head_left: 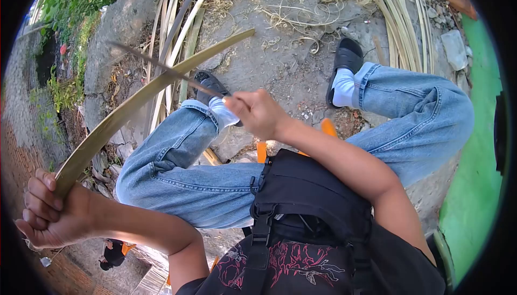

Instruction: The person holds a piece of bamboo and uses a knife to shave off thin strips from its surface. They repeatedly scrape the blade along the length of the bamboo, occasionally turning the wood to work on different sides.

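At the lower left my left hand (56,209) is closed round one end of a long, curved bamboo strip (121,112). The strip rises to the right, its far end over the ground between my feet. In front of my body my right hand (258,114) is wrapped round the handle of a knife (198,84), hiding most of that handle. Its long, thin blade points to the upper left and crosses the strip in this view, slightly blurred.
Loose strips (180,34) lie beyond my left foot, and a larger bundle (398,20) beyond my right. Curly shavings (301,18) litter the ground. A black bag (318,182) rests at my lap. Right of my leg is a green surface (476,144); plants (64,88) grow left.
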`<state>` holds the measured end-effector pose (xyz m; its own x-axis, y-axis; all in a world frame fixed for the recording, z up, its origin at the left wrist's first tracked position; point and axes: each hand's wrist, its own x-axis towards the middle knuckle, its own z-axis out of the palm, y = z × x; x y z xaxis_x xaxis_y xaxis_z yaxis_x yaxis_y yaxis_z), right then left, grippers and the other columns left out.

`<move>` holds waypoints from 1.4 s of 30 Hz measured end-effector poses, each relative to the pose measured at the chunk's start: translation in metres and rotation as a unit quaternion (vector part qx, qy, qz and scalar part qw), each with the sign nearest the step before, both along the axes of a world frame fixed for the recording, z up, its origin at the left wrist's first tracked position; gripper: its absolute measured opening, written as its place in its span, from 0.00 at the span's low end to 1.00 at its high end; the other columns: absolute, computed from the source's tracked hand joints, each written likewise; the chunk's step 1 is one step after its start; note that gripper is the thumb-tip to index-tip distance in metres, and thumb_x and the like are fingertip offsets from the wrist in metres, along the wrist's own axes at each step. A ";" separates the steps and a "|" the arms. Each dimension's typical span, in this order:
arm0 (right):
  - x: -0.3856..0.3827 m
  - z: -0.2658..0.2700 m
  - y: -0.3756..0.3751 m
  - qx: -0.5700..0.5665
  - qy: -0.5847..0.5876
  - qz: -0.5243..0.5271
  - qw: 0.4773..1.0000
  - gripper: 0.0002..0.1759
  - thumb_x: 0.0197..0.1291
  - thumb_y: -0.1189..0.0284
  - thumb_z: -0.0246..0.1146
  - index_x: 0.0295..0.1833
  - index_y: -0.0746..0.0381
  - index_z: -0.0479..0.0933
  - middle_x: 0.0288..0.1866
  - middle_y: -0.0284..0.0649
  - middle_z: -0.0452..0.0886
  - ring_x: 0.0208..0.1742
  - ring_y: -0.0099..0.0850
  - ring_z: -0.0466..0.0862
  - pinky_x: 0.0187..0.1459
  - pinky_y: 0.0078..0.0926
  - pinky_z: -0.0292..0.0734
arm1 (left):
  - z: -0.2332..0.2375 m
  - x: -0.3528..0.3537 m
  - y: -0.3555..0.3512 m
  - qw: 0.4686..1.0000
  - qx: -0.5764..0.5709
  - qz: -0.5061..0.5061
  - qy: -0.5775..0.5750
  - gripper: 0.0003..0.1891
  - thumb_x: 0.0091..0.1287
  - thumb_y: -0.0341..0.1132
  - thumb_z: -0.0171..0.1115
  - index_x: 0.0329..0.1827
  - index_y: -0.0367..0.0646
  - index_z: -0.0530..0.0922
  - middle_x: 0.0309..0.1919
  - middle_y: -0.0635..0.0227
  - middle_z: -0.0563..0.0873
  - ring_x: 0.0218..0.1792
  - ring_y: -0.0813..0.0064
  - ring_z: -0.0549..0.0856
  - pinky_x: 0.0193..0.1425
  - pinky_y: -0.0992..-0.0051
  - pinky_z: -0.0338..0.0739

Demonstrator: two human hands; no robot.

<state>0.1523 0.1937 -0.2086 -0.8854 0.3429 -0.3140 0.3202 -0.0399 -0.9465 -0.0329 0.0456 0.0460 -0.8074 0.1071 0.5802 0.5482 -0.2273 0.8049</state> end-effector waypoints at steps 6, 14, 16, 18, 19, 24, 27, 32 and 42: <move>0.003 -0.059 0.020 0.017 -0.173 -0.044 0.984 0.39 0.68 0.43 0.47 0.17 0.67 0.68 0.10 0.35 0.61 0.15 0.26 0.64 0.19 0.32 0.57 | 0.004 -0.001 -0.003 0.999 0.014 -0.041 0.003 0.26 0.65 0.40 0.53 0.14 0.57 0.47 0.10 0.78 0.49 0.16 0.81 0.56 0.32 0.74 0.65; 0.005 -0.068 0.009 0.004 -0.147 -0.028 0.989 0.21 0.51 0.60 0.66 0.27 0.71 0.79 0.21 0.53 0.80 0.24 0.44 0.82 0.30 0.38 0.76 | 0.002 -0.005 -0.003 0.999 -0.007 0.033 0.010 0.26 0.64 0.39 0.54 0.14 0.57 0.47 0.10 0.79 0.49 0.17 0.82 0.57 0.32 0.74 0.64; 0.039 -0.144 0.032 0.030 -0.206 -0.045 0.977 0.17 0.47 0.65 0.63 0.31 0.72 0.80 0.25 0.56 0.82 0.29 0.47 0.84 0.35 0.38 0.79 | 0.003 0.000 -0.008 1.000 -0.006 -0.014 0.003 0.25 0.64 0.39 0.54 0.13 0.57 0.48 0.10 0.79 0.50 0.17 0.82 0.57 0.32 0.74 0.64; 0.008 -0.094 0.035 0.046 -0.246 -0.008 0.968 0.16 0.47 0.66 0.63 0.31 0.72 0.80 0.26 0.57 0.82 0.30 0.48 0.85 0.36 0.38 0.79 | 0.004 -0.004 -0.009 0.999 0.005 -0.043 0.001 0.25 0.63 0.38 0.53 0.13 0.57 0.48 0.10 0.79 0.50 0.17 0.82 0.57 0.32 0.74 0.64; 0.000 -0.065 0.027 0.047 -0.276 0.017 0.960 0.16 0.47 0.67 0.64 0.31 0.73 0.80 0.27 0.57 0.82 0.31 0.48 0.85 0.36 0.38 0.79 | 0.006 -0.005 -0.011 0.999 0.007 -0.043 -0.009 0.25 0.63 0.38 0.53 0.13 0.57 0.48 0.10 0.79 0.50 0.16 0.82 0.57 0.32 0.74 0.64; -0.017 -0.009 0.007 0.021 -0.033 0.035 0.999 0.11 0.45 0.71 0.63 0.25 0.70 0.75 0.18 0.48 0.76 0.22 0.39 0.78 0.30 0.36 0.72 | 0.007 -0.019 -0.028 0.995 0.000 -0.095 -0.031 0.25 0.63 0.38 0.53 0.13 0.57 0.48 0.10 0.78 0.50 0.17 0.81 0.57 0.32 0.74 0.64; 0.010 -0.101 0.009 -0.016 -0.165 -0.007 0.986 0.11 0.44 0.72 0.62 0.22 0.72 0.74 0.18 0.51 0.78 0.22 0.39 0.82 0.28 0.36 0.74 | 0.006 -0.016 -0.025 0.997 0.005 -0.066 -0.029 0.25 0.63 0.37 0.54 0.13 0.57 0.48 0.11 0.78 0.50 0.17 0.81 0.56 0.32 0.74 0.64; 0.004 -0.091 0.012 -0.021 -0.264 -0.026 0.964 0.12 0.45 0.74 0.62 0.15 0.66 0.70 0.12 0.39 0.72 0.13 0.31 0.72 0.20 0.32 0.67 | 0.004 0.000 0.000 0.998 0.003 0.058 -0.009 0.25 0.63 0.35 0.55 0.14 0.57 0.49 0.11 0.79 0.49 0.17 0.81 0.55 0.33 0.74 0.64; 0.010 -0.116 0.023 -0.018 -0.254 -0.033 0.966 0.10 0.42 0.75 0.62 0.18 0.66 0.68 0.15 0.42 0.71 0.17 0.30 0.71 0.24 0.33 0.67 | 0.002 -0.007 -0.011 0.999 0.023 0.011 -0.026 0.25 0.63 0.36 0.57 0.14 0.57 0.49 0.11 0.79 0.50 0.17 0.82 0.55 0.33 0.75 0.64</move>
<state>0.1624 0.2172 -0.3242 -0.5901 0.3734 -0.7158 0.7394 -0.1061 -0.6649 -0.0402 0.0345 0.0480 -0.8387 0.0627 0.5410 0.5109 -0.2537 0.8213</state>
